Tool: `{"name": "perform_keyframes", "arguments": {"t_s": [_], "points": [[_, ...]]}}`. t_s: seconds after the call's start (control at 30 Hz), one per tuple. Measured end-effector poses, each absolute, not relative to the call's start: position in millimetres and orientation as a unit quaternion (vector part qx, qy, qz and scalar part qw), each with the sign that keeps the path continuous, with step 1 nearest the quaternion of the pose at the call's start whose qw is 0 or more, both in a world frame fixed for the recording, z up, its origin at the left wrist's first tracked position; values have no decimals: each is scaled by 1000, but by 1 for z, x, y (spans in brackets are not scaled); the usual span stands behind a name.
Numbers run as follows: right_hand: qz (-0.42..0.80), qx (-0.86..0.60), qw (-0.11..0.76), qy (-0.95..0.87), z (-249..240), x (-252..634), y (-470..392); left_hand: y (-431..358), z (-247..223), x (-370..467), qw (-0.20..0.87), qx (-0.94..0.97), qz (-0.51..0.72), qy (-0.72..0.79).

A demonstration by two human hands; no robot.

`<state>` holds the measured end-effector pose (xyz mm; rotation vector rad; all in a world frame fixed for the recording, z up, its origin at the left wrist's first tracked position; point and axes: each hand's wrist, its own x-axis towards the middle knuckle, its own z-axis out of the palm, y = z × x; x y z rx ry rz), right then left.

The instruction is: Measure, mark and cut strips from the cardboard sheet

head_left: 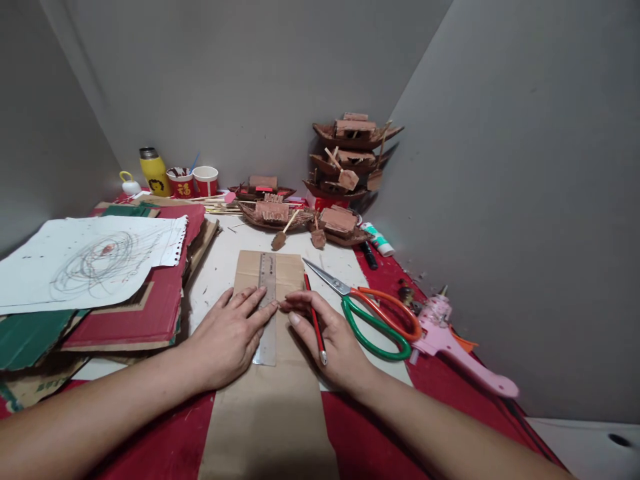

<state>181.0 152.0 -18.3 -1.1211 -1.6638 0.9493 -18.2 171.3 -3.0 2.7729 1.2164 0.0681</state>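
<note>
Brown cardboard strip (270, 420) lies lengthwise at centre, clear ruler (266, 350) along its far part. Left hand (235, 337) spread flat, pressing the ruler; right hand (337, 343) close by, loosely gripping a red-and-black pencil (315, 317), fingertips almost meeting the left's. Done: ruler laid in place. Not yet: no pencil line discernible, no cut across the strip. Scissors (343, 287) unheld, right. Assembled model boats (273, 213) far side.

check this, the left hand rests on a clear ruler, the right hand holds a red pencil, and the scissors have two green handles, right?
Not quite: in the head view, the scissors have one green handle and one orange, not two green. The rest stands: the left hand rests on a clear ruler, and the right hand holds a red pencil.
</note>
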Motion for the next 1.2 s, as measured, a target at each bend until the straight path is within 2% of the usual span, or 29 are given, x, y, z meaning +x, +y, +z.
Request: {"name": "perform_keyframes", "arguments": {"t_s": [1.2], "points": [[346,-477,433,-682,-21,185,149,171,-2,-20,59,912,26,406]]}}
